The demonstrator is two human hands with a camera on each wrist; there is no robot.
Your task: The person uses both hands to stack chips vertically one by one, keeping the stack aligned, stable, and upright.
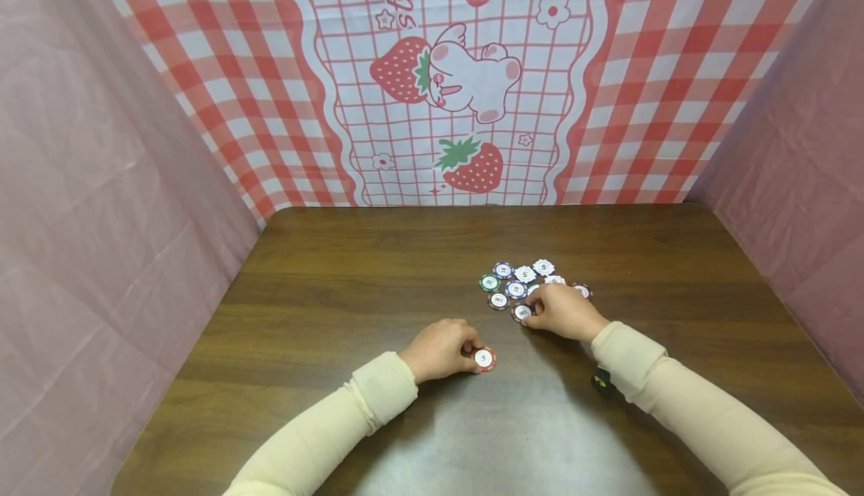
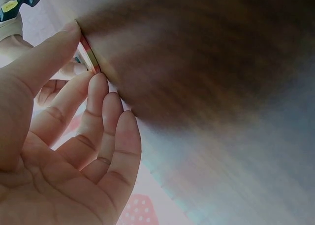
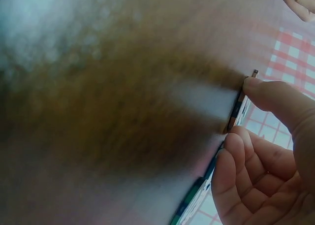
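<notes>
My left hand (image 1: 440,349) pinches a red-edged poker chip (image 1: 484,359), marked 5, between thumb and fingers near the middle of the table. In the left wrist view the chip (image 2: 89,56) shows edge-on. Farther right, my right hand (image 1: 565,312) grips a dark-edged poker chip (image 1: 522,314) at the near side of a loose group of chips. The right wrist view shows this chip (image 3: 236,111) edge-on between thumb and fingers. Around it lie a dark chip (image 1: 498,300), a green chip (image 1: 490,282), blue chips (image 1: 502,269) and white chips (image 1: 543,266). The right hand partly covers others.
A brown chip (image 1: 583,290) lies just beyond the right hand. The wooden table (image 1: 324,278) meets a strawberry-patterned cloth (image 1: 472,91) at the back. Pink curtains (image 1: 101,218) hang on both sides. A dark wrist device (image 1: 601,380) sits under the right cuff.
</notes>
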